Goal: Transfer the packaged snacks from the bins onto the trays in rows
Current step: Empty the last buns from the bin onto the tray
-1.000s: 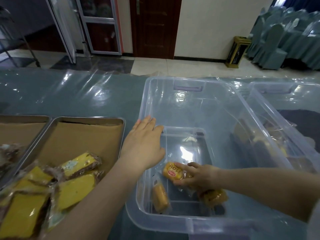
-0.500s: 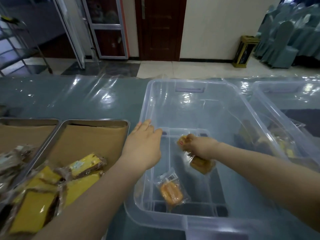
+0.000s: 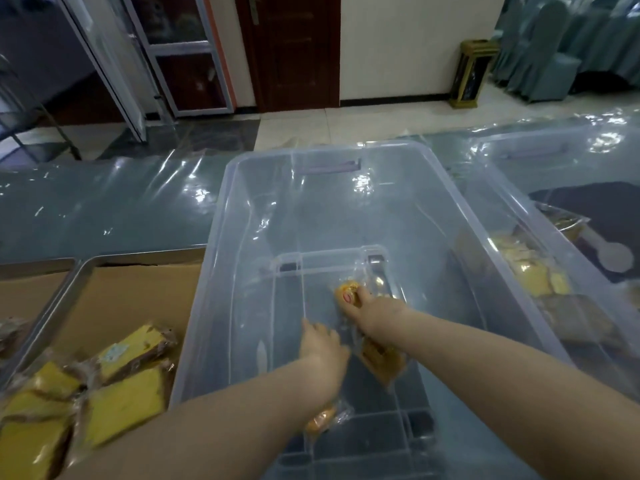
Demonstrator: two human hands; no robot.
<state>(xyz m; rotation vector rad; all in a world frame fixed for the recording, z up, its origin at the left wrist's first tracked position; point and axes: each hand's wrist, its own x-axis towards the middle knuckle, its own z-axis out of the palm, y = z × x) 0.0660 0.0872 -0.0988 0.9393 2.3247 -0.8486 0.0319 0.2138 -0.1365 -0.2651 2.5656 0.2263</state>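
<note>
Plastic-covered table [image 3: 104, 209], clear bin [image 3: 225, 237], right hand [image 3: 373, 315] gripping orange snack packets [image 3: 347, 293], left hand [image 3: 323, 348] inside bin, grip unclear

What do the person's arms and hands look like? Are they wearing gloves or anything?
No gloves! The left hand and the right hand are both bare. The left forearm and the right forearm are bare too, right to the picture's edge, so no sleeves show. I can see no watch, bracelet or ring, though the left hand is a little blurred.
</note>
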